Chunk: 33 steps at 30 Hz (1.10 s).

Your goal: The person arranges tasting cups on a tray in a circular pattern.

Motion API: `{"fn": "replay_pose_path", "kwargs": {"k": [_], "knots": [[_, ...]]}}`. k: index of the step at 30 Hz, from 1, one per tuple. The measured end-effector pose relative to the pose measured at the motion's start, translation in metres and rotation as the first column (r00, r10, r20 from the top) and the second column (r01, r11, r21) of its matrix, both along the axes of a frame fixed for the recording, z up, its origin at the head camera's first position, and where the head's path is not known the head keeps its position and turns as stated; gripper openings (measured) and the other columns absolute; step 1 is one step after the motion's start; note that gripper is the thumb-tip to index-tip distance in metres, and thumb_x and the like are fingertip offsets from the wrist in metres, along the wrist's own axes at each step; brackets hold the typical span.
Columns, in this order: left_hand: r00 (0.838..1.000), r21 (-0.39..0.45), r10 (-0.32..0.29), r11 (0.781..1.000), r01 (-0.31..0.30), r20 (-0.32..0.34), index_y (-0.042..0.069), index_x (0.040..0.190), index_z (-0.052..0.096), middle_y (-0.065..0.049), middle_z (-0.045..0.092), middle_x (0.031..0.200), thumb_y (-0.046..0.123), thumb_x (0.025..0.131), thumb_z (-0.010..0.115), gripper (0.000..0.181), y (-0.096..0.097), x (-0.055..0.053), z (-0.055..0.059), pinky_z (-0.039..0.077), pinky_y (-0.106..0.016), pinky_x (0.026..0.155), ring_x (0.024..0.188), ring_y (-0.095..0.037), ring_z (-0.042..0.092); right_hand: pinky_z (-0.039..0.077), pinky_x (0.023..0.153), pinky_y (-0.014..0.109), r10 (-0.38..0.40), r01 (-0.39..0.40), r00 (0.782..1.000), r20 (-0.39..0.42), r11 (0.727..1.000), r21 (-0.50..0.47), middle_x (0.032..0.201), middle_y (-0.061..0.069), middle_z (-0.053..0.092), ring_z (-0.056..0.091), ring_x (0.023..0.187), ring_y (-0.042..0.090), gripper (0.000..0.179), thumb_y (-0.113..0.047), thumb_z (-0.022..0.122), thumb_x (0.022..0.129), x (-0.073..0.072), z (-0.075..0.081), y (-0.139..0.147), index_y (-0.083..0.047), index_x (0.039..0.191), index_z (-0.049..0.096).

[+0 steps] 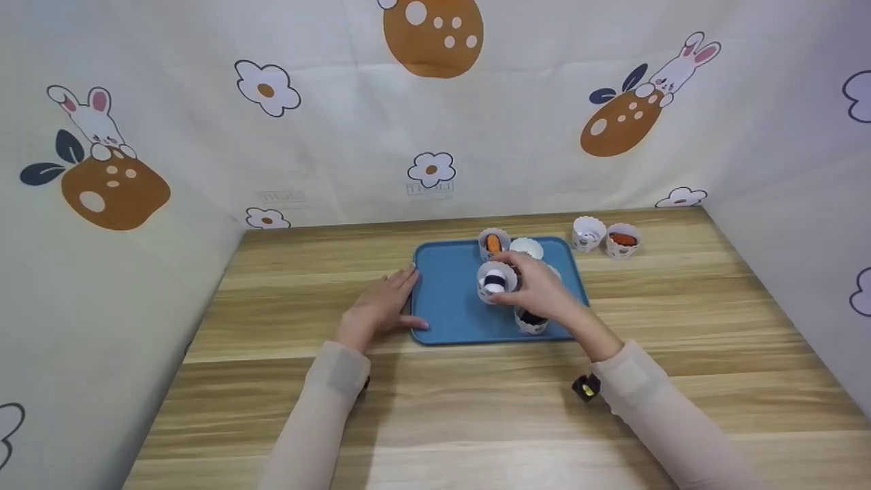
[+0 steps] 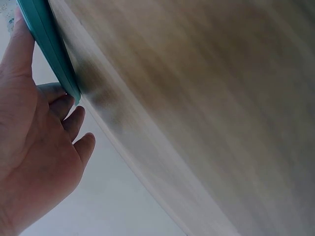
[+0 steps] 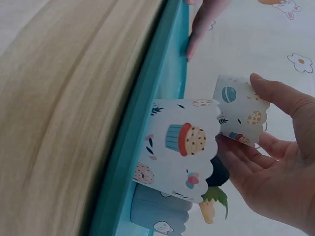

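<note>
Head view: on a blue tray [image 1: 449,299], the right hand [image 1: 544,289] pinches a paper cup [image 1: 482,292] between thumb and fingertips, over the tray's middle; inside the cup sits a white piece with a dark band [image 1: 495,282]. The left hand [image 1: 378,305] touches the tray's left edge, thumb and fingers spread apart. Left wrist view: its fingers are loosely bent beside the tray's rim, holding nothing else. Right wrist view: the pinched cup lies between thumb and fingers, beyond a cupcake-printed cup [image 3: 182,147] on the tray.
</note>
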<state>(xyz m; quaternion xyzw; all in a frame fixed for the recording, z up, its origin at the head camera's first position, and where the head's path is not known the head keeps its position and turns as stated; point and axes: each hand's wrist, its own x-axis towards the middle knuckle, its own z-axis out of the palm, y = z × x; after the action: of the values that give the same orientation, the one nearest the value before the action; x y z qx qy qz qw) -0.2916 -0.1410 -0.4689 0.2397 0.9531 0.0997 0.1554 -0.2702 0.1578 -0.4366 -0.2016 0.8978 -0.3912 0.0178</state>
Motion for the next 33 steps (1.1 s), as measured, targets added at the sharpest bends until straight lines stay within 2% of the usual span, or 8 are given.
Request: {"fn": "replay_pose_path", "kwargs": {"k": [7,10,19,26,33], "knots": [[1.0,-0.033,-0.003,0.999,0.003,-0.004,0.005,0.16,0.015,-0.014,0.008,0.169,0.057,0.088,0.067,0.103,0.001,-0.001,-0.001,0.013,-0.047,0.129,0.157,-0.03,0.011,0.05,0.103,0.051,0.027,-0.021,0.999,-0.041,0.99,0.142,0.133,0.015,0.064,0.06,0.123,0.033,0.061,-0.025,0.083,0.081,0.001,-0.007,-0.002,-0.005,0.133,0.059],[1.0,-0.029,-0.005,1.0,0.005,-0.003,0.004,0.16,0.015,-0.014,0.008,0.169,0.057,0.088,0.067,0.103,0.001,-0.001,-0.002,0.013,-0.047,0.128,0.157,-0.031,0.011,0.05,0.103,0.051,0.038,-0.031,0.999,-0.035,0.981,0.191,0.131,0.014,0.065,0.061,0.122,0.032,0.061,-0.026,0.083,0.081,0.003,-0.008,-0.002,-0.005,0.133,0.059],[1.0,0.001,-0.004,1.0,0.004,0.003,0.003,0.159,0.016,-0.015,0.008,0.169,0.055,0.088,0.069,0.103,0.0,-0.002,-0.002,0.013,-0.048,0.128,0.156,-0.031,0.012,0.053,0.097,0.047,0.082,-0.069,0.996,-0.025,0.942,0.329,0.123,0.009,0.069,0.065,0.113,0.027,0.059,-0.03,0.085,0.078,0.006,-0.013,-0.005,-0.008,0.128,0.062],[1.0,0.013,-0.003,1.0,0.003,0.01,0.001,0.159,0.016,-0.016,0.009,0.168,0.053,0.088,0.069,0.102,0.0,-0.002,-0.002,0.013,-0.049,0.128,0.156,-0.033,0.012,0.055,0.091,0.045,0.106,-0.084,0.994,-0.039,0.922,0.379,0.115,0.007,0.071,0.067,0.104,0.024,0.061,-0.035,0.089,0.072,0.009,-0.013,-0.006,-0.009,0.122,0.064],[1.0,-0.009,-0.003,1.0,0.003,0.0,0.002,0.159,0.017,-0.016,0.009,0.168,0.055,0.088,0.069,0.103,0.0,-0.002,-0.001,0.014,-0.049,0.128,0.156,-0.032,0.012,0.055,0.093,0.044,0.107,-0.089,0.994,-0.022,0.909,0.408,0.119,0.008,0.071,0.067,0.107,0.025,0.068,-0.041,0.088,0.073,0.011,-0.007,-0.006,-0.008,0.126,0.063]]}}
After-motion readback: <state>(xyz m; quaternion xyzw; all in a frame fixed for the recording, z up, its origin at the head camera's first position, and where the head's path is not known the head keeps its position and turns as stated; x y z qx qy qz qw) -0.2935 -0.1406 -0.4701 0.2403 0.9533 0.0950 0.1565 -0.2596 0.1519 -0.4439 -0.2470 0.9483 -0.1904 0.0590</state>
